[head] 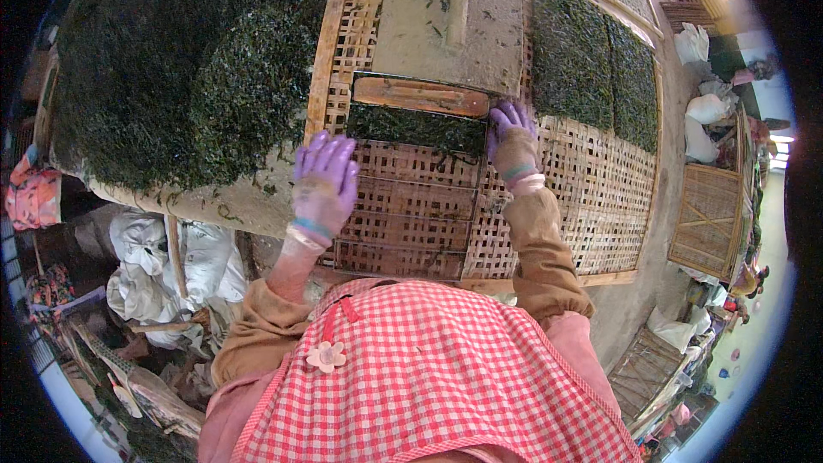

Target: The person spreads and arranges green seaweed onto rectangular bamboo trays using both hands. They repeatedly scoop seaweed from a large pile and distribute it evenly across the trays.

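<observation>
My left hand (pixel 326 170), in a purple glove, hovers or rests at the left side of a thin divided frame (pixel 411 182), fingers apart and holding nothing. My right hand (pixel 512 132), also gloved in purple, is at the frame's upper right corner; whether its fingers grip the frame is hidden. A strip of wet, dark green seaweed (pixel 418 128) fills one of the upper sections. Just above that strip lies a long wooden block (pixel 421 96). Several sections nearer me show bare woven bamboo lattice (pixel 405 222) beneath.
At the left, a large heap of seaweed (pixel 257 96) covers the worktop (pixel 257 209). Flat seaweed sheets (pixel 572 58) lie on the lattice at right. A board with a ridge (pixel 450 13) lies beyond the frame. White sacks (pixel 206 257) stand below the worktop; more sacks (pixel 701 135) and bamboo racks (pixel 704 218) line the right.
</observation>
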Demonstrator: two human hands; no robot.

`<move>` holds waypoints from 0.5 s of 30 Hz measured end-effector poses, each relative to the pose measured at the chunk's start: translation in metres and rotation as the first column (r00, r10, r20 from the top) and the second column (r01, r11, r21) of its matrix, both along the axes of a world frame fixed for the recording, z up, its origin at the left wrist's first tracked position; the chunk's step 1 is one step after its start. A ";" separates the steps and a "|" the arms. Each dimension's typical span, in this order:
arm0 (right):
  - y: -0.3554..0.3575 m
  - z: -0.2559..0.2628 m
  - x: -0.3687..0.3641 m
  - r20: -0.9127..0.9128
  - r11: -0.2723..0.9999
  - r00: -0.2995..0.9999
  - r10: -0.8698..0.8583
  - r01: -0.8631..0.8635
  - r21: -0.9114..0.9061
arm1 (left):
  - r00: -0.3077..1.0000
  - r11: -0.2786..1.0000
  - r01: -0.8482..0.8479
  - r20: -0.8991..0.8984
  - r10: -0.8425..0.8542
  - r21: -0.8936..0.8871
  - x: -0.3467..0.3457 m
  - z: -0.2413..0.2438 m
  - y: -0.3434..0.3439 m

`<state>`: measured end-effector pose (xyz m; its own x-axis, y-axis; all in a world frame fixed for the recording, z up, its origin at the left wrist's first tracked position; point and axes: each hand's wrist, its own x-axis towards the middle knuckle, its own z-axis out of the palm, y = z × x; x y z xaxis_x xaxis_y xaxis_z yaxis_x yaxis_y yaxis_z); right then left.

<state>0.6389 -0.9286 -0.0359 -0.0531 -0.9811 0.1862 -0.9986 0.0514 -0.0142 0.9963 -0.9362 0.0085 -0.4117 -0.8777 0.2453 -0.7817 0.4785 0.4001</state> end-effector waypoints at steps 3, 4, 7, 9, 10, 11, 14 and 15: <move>-0.005 -0.001 -0.004 0.613 0.974 0.760 -0.216 0.126 0.188 | 0.999 0.999 -0.037 0.003 0.037 0.019 0.020 -0.002 0.006; -0.008 0.005 -0.004 0.758 0.932 0.548 -0.355 0.147 0.331 | 0.999 0.998 -0.047 -0.020 0.047 0.037 0.024 -0.002 0.009; -0.006 0.064 0.031 0.972 0.971 -0.014 -0.236 0.017 0.236 | 0.992 0.995 -0.067 -0.098 0.073 0.068 0.031 -0.006 0.015; -0.007 0.066 0.041 0.994 0.995 -0.024 -0.104 -0.002 0.104 | 0.995 0.997 -0.053 -0.087 0.057 0.052 0.032 -0.009 0.015; -0.006 0.060 0.036 0.988 0.991 0.077 -0.133 0.046 0.129 | 0.995 0.998 -0.047 -0.081 0.050 0.044 0.032 -0.010 0.014; -0.007 0.053 0.024 0.971 0.985 0.179 -0.160 0.087 0.146 | 0.995 0.998 -0.055 -0.084 0.057 0.034 0.033 -0.009 0.013; 0.006 0.026 0.003 0.921 0.973 0.341 -0.186 0.197 0.123 | 0.991 0.993 -0.105 -0.074 0.109 0.055 0.036 -0.006 0.014; 0.016 0.040 0.012 0.932 0.962 0.278 -0.230 0.208 0.176 | 0.986 0.985 -0.151 -0.055 0.156 0.088 0.042 -0.007 0.015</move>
<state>0.6507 -0.9131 0.0041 -0.3936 -0.9047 -0.1631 -0.2539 0.2775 -0.9265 1.0385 -0.9207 0.0012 -0.2572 -0.9476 0.1896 -0.8159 0.3180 0.4829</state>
